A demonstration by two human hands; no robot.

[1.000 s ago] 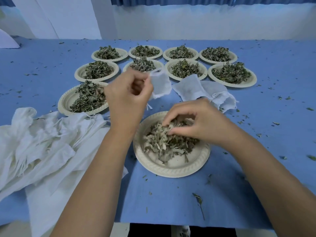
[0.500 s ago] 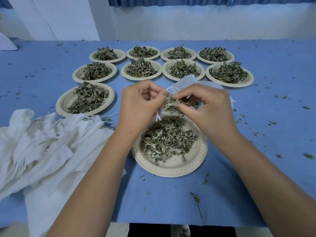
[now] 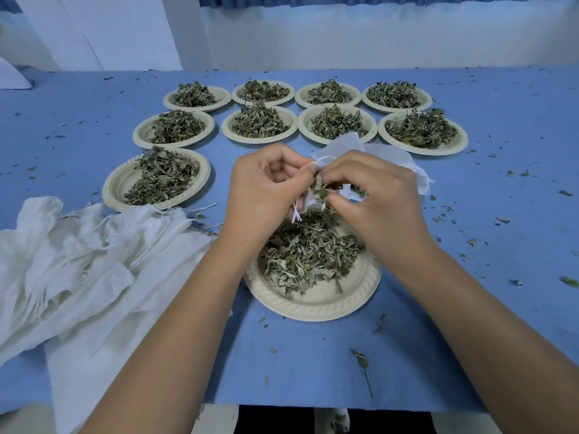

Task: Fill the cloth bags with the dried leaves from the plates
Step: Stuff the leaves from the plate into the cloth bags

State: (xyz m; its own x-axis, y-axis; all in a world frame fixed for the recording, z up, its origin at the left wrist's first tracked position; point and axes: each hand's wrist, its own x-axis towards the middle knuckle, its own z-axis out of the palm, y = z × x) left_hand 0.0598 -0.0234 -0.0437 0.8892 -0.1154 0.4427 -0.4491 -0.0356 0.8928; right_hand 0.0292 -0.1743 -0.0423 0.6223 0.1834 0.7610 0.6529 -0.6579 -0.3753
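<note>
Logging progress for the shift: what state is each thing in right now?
cloth bag, held above the near plate.
left hand, pinching its mouth.
right hand, pinching dried leaves at its mouth.
near plate, leaves spread on it.
nine far plates, heaped with leaves.
spare bags, lying behind the hands.

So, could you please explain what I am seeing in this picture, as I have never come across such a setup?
There is no machine here: a person works with a bare left hand and right hand, and a camera worn on the head looks forward and down at them. The blue cloth-covered table holds ten round cream paper plates of dried green leaves; the nearest plate lies under the hands. A heap of white cloth lies on the left, and spare white bags lie just behind the hands. The left hand holds a small white cloth bag above the nearest plate, and the right hand pinches a tuft of dried leaves at its mouth.
</note>
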